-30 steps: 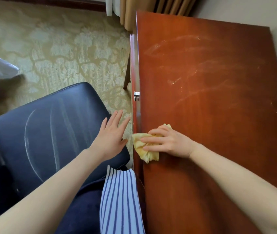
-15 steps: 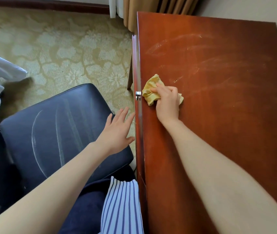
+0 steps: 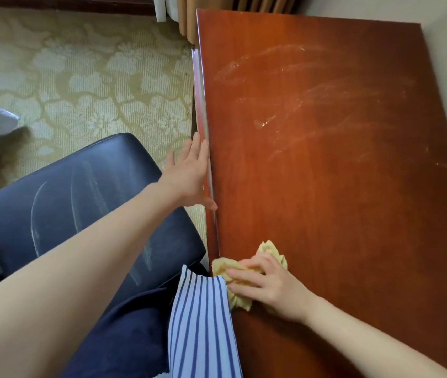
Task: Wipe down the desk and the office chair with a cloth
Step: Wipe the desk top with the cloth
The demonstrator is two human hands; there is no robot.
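A reddish wooden surface (image 3: 339,214) streaked with pale smears stands by the wall on patterned carpet (image 3: 80,77). The right hand (image 3: 270,287) curls its fingers over a crumpled yellow cloth (image 3: 223,266) at the near left edge. The left hand (image 3: 189,173), fingers straight, rests against that edge, above the dark chair (image 3: 80,200).

Hotel-like room: patterned carpet (image 3: 80,77), curtains (image 3: 189,15), desk (image 3: 326,200).

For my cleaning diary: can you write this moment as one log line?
right hand: holds yellow cloth against desk | left hand: rests flat on desk edge | chair: streaked
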